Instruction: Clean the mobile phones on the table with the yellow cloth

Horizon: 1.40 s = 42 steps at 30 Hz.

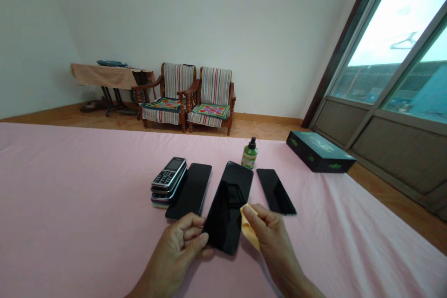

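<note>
My left hand (181,244) grips the near end of a large black smartphone (228,205), lifting it tilted off the pink cloth. Closed on a small yellow cloth (248,230), my right hand (270,233) presses it against the phone's right edge. Another black phone (190,189) lies flat to the left, and a third black phone (275,191) lies to the right. A stack of phones topped by a keypad phone (168,174) sits at the left. A green spray bottle (250,153) stands upright behind the held phone.
A pink cloth (70,205) covers the table. A black box (319,151) lies at the table's far right edge. Beyond are two wooden armchairs (188,100), a covered side table (108,77) and a large window (394,56) on the right.
</note>
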Each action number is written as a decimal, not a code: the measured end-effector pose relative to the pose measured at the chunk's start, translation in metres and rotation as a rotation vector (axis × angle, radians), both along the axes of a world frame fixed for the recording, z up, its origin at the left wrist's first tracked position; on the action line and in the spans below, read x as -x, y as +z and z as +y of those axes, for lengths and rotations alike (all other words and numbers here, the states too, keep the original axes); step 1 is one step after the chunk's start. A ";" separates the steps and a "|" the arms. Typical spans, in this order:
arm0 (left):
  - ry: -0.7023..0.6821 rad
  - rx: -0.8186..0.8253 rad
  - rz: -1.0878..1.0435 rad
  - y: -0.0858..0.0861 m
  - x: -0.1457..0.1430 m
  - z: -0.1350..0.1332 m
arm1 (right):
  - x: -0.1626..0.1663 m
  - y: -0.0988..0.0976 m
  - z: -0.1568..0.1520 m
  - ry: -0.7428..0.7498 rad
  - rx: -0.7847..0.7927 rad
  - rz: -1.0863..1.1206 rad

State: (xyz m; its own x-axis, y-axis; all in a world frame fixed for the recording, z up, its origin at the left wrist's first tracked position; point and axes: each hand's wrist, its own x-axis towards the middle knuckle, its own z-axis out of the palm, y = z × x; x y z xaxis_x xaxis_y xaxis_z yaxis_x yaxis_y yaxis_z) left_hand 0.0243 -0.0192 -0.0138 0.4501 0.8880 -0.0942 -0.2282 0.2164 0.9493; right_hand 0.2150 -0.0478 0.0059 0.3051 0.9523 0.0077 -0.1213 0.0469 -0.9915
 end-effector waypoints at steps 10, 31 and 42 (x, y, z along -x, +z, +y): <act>-0.115 -0.177 0.118 -0.001 -0.002 -0.002 | -0.010 0.009 -0.003 0.227 0.058 0.182; 0.161 -0.983 0.463 0.013 0.018 0.008 | -0.030 0.069 -0.004 0.592 -0.181 -1.445; 0.181 -0.834 0.499 0.014 0.015 0.006 | 0.038 0.030 -0.015 0.270 -0.489 -1.035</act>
State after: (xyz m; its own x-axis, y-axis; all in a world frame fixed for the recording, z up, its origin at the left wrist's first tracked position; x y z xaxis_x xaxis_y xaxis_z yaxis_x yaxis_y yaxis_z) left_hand 0.0094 -0.0137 0.0003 0.3794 0.8080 0.4508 0.2762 -0.5639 0.7783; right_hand 0.1767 -0.0625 0.0356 -0.2722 0.8123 0.5158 0.6674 0.5456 -0.5069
